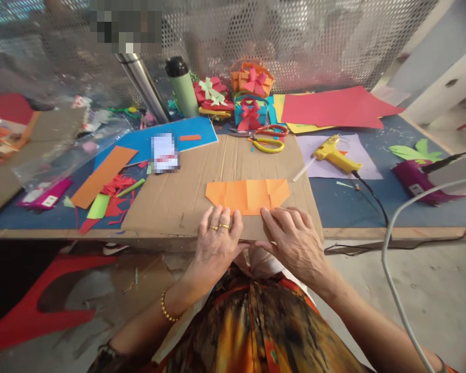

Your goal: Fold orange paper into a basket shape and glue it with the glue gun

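A folded piece of orange paper (256,193) with slanted ends and upright crease lines lies flat on a brown cardboard sheet (178,202). My left hand (219,235), with two rings, rests its fingertips along the paper's near edge, left of its middle. On the right half of that edge, my right hand (295,238) presses down with its fingers apart. Both thumbs point inward, close to the table's front edge. Neither hand is closed around the paper. Behind it lie scissors (270,145) with red and yellow handles.
A yellow glue gun (336,155) lies on lilac paper (367,160) at the right, its cord crossing the table edge. Small paper baskets (252,111), a green bottle (182,88) and red sheets (334,109) are behind. A phone (165,153) and paper scraps (114,194) lie left.
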The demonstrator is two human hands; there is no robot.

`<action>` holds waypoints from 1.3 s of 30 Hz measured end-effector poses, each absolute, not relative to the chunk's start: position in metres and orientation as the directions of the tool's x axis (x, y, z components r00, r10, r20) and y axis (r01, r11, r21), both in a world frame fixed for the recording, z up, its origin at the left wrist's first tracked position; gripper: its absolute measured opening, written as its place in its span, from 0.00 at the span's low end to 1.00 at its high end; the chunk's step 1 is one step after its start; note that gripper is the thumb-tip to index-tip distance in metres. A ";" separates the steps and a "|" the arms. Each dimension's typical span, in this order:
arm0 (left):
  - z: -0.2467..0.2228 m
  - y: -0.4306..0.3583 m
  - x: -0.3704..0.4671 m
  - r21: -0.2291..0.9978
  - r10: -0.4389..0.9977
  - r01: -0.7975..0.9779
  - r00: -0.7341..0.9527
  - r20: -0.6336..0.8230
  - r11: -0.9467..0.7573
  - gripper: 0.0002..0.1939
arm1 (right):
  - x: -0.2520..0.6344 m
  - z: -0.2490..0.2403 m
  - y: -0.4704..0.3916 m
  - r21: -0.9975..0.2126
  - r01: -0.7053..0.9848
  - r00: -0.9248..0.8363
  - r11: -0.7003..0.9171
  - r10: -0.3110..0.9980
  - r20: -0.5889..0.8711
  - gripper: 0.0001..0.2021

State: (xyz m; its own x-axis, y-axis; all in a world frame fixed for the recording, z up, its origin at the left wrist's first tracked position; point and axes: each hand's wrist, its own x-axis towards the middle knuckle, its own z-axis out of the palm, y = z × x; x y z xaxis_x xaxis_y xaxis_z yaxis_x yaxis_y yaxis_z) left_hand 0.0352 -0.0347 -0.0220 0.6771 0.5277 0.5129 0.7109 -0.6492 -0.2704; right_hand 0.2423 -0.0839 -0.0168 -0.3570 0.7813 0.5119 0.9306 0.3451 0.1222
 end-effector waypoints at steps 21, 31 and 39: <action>-0.016 -0.042 0.044 -0.276 0.665 0.752 0.658 0.353 -0.598 0.43 | 0.253 -0.004 -0.086 0.007 0.901 -0.390 0.433 0.804 0.449 0.30; 0.035 -0.017 0.046 -0.174 0.772 0.761 0.636 0.011 -0.624 0.43 | 0.265 0.065 0.035 -0.210 0.945 -0.251 0.251 0.968 0.027 0.19; 0.088 0.053 0.060 -0.180 0.638 0.613 0.720 -0.273 -0.770 0.24 | 0.240 0.047 0.083 -0.234 0.957 -0.182 0.170 0.983 -0.030 0.15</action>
